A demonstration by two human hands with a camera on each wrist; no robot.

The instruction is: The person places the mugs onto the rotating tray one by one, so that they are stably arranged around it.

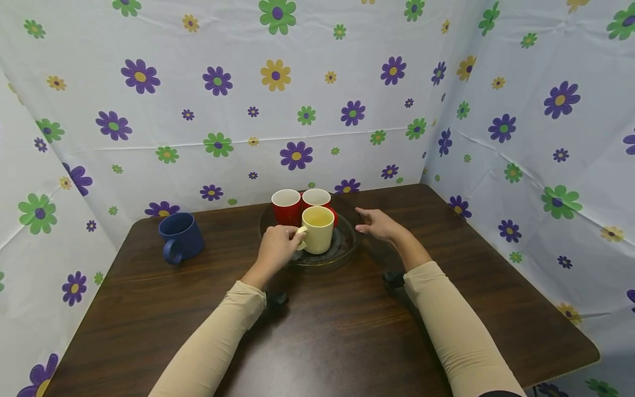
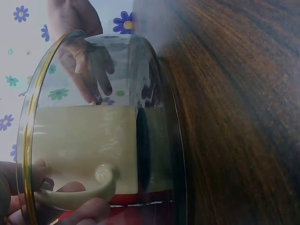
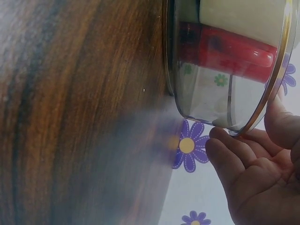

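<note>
1. Surface (image 1: pixel 347 331), dark and wood-grained; blue mug (image 1: pixel 188 240) near its far-left corner;
2. Glass bowl (image 1: pixel 342 257) near the surface's far edge;
3. My left hand (image 1: pixel 278 245) pinches the yellow mug (image 1: pixel 319 234); my right hand (image 1: pixel 381 225), fingers loosely extended, holds nothing by the bowl's right rim;
4. Yellow mug, upright inside the bowl, before red mugs (image 1: pixel 286 212); probably stiff, smooth, chippable, moderately light;
5. Its handle (image 2: pixel 107 186), likely the surest grip.
</note>
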